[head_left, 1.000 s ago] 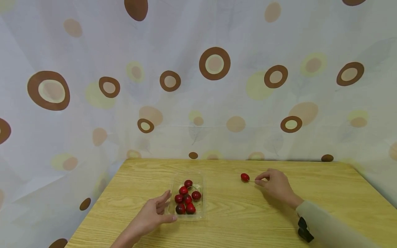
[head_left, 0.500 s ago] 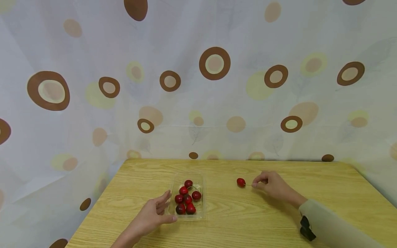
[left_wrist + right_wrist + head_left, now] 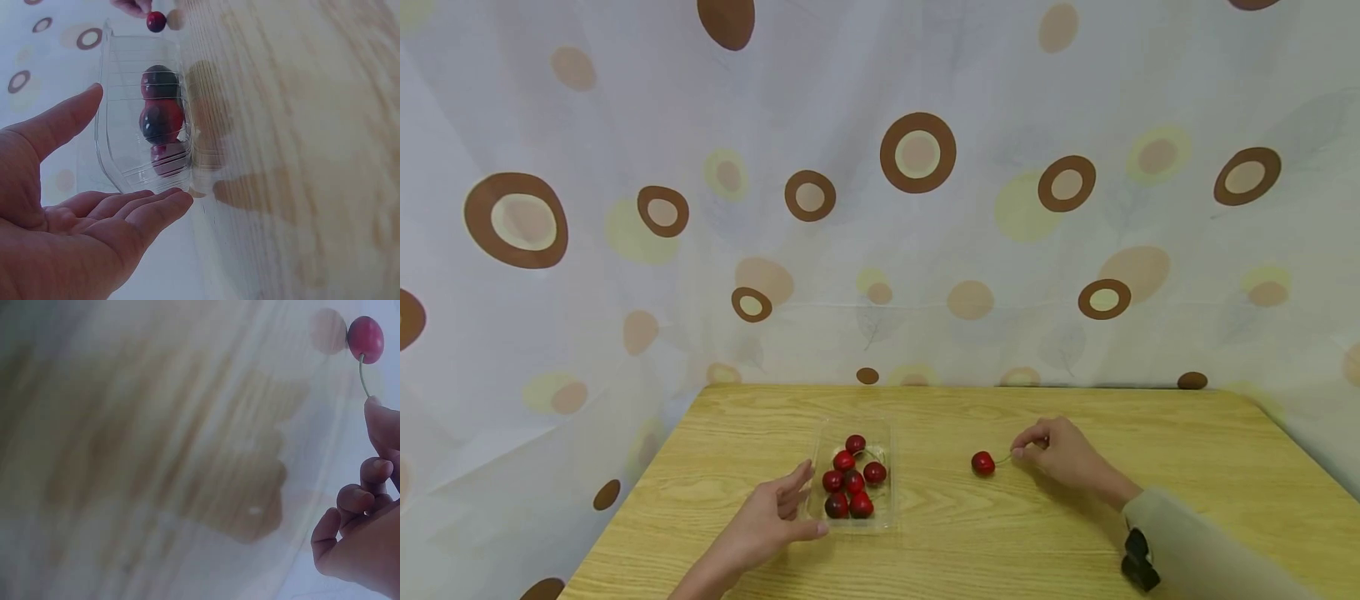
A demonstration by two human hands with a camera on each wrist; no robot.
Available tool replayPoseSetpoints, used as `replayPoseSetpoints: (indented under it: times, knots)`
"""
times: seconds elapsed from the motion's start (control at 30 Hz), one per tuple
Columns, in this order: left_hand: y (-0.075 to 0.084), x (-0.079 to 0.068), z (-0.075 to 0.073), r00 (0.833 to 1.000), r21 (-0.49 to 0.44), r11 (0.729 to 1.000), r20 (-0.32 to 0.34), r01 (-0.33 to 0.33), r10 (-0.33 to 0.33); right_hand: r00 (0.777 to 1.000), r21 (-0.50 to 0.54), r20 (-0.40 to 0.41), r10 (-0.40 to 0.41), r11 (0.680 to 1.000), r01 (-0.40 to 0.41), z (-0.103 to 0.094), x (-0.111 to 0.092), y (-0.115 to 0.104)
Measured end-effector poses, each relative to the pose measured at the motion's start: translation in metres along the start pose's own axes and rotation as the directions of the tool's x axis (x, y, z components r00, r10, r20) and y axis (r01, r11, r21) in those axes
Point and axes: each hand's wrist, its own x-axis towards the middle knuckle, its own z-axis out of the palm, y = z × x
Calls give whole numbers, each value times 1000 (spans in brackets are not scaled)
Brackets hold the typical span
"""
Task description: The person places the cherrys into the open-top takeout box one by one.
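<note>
By its thin stem, a red cherry [image 3: 982, 463] is pinched between the thumb and finger of my right hand [image 3: 1063, 452], close over the table right of centre. In the right wrist view the cherry [image 3: 366, 340] sits low at the wooden surface, its stem running to the fingertips [image 3: 373, 403]. A clear plastic box [image 3: 886, 500] stands at centre left with several dark red cherries [image 3: 853, 482] inside. My left hand [image 3: 763, 525] rests at the box's left side, fingers and thumb spread. The left wrist view has the fingertips [image 3: 181, 199] right at the box wall.
The wooden table [image 3: 940, 558] reaches back to a white curtain [image 3: 850, 250] with brown and beige round patterns. The curtain also runs along the left side. A dark strap [image 3: 1138, 560] is on the right sleeve [image 3: 1195, 542].
The cherry has come nearer and slightly left, its stem still pinched in my right hand, which shifted a little the same way. My left hand and the box have stayed put.
</note>
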Motion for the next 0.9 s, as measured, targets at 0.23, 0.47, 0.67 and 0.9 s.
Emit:
replayPoseSetpoints:
  times: [0.23, 0.47, 0.67, 0.9]
  knots:
    - [-10, 5, -2, 1000, -1, 1000, 24, -11, 11, 999, 55, -7, 52, 997, -52, 3, -2, -9]
    - [6, -1, 0, 1000, -18, 1000, 0, 25, -25, 995, 75, -10, 103, 992, -102, 3, -3, -19]
    - [16, -5, 1, 1000, -29, 999, -12, 27, -27, 987, 121, -7, 159, 980, -157, 3, 0, -29]
    - [9, -2, 0, 999, -9, 999, -2, 42, -42, 986, 172, -9, 164, 972, -160, 8, 8, -51]
